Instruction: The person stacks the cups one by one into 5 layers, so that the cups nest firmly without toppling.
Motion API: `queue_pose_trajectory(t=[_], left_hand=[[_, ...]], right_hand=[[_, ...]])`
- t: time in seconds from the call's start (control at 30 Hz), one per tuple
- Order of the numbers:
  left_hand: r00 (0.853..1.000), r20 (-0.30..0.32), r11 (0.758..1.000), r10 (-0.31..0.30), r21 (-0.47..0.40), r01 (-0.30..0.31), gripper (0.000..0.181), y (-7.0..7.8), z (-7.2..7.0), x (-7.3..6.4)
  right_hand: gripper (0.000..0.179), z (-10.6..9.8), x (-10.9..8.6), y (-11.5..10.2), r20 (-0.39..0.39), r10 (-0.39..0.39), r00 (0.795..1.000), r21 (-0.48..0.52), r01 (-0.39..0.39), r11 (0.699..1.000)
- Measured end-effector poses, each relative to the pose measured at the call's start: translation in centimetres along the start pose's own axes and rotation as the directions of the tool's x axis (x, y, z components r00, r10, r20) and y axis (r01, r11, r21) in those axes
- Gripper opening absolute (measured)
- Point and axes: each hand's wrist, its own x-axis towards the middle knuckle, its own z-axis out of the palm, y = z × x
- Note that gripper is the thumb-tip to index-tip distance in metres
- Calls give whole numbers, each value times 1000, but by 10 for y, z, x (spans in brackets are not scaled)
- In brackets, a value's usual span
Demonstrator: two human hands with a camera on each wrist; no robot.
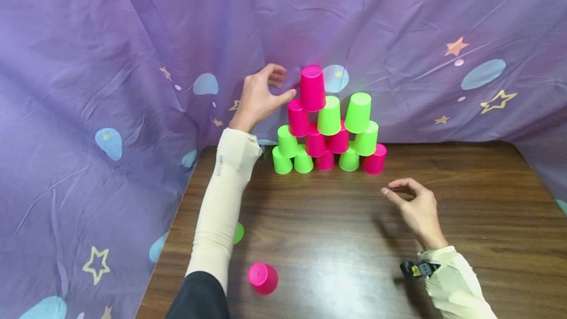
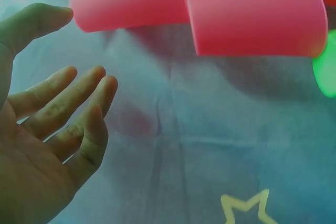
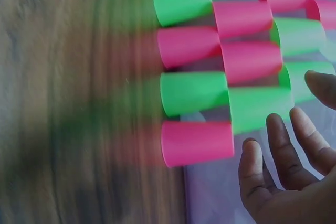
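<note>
Upside-down pink and green cups stand in a stepped pyramid on the table. A single pink cup [image 1: 312,88] sits highest, over a pink cup [image 1: 298,118] and a green cup [image 1: 329,115]; beside these, a green cup [image 1: 358,113] ends the third row. Just left of the highest cup is my left hand [image 1: 261,95], fingers spread and holding nothing. In the left wrist view its thumb tip meets that cup's outline [image 2: 128,1]; touching or not, I cannot tell. My right hand [image 1: 418,213], loosely bent and holding nothing, hovers in front of the bottom-right pink cup [image 1: 374,159].
Near the table's front left stands one more upside-down pink cup [image 1: 263,278]. A green cup [image 1: 239,233] is partly hidden behind my left forearm. A purple patterned cloth [image 1: 398,28] hangs right behind the pyramid. The wooden table [image 1: 478,201] spreads out in front.
</note>
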Motion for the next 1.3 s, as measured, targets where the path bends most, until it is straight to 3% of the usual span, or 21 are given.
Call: queue_pose_trajectory(t=[0.27,0.43,0.63,0.77,0.9,1.07,1.3], left_hand=[[998,-41,998,51,25,-50,40,-10,-21,-33],[998,-17,997,53,64,-51,35,-20,-30,-60],[999,22,996,37,76,-39,27,-35,-35,-96],[997,78,997,-1,74,-5,23,-49,-40,-124],[991,127,993,-43,113,29,21,-67,-44,-155],[978,169,988,-126,113,108,21,-89,-43,-193],[928,263,962,-263,138,233,32,-108,-34,-231]], right_hand=[[24,27,-15,-7,110,-104,988,-21,107,994],[22,40,-21,-10,187,-150,971,-18,156,988],[20,59,-32,-15,291,-224,930,28,226,974],[20,80,-44,-24,375,-263,889,90,247,965],[22,104,-61,-38,489,-313,814,129,288,949],[26,128,-83,-54,617,-387,685,181,355,917],[39,148,-107,-70,675,-518,525,220,527,821]])
